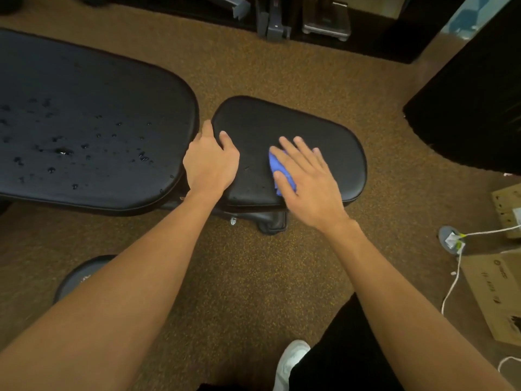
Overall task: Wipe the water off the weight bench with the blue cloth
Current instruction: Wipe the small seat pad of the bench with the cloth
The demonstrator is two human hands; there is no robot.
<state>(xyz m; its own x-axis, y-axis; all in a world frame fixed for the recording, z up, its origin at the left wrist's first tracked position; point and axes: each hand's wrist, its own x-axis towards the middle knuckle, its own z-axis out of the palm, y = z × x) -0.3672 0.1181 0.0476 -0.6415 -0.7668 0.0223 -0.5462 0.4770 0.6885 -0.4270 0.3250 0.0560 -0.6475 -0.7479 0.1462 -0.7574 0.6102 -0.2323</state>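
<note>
The black weight bench has two pads: a long back pad (93, 108) on the left, dotted with water drops, and a smaller seat pad (282, 122) to its right. My right hand (307, 179) lies flat with straight fingers on the blue cloth (277, 167), pressing it onto the seat pad; most of the cloth is hidden under the palm. My left hand (210, 162) grips the left edge of the seat pad, its fingers curled into the gap between the two pads.
Speckled brown carpet (267, 266) surrounds the bench. Cardboard boxes (496, 289) and a white cable (454, 280) lie at the right. Dark gym equipment (324, 21) stands at the back, a round dark plate (81, 275) at the lower left. My white shoe (290, 362) is at the bottom.
</note>
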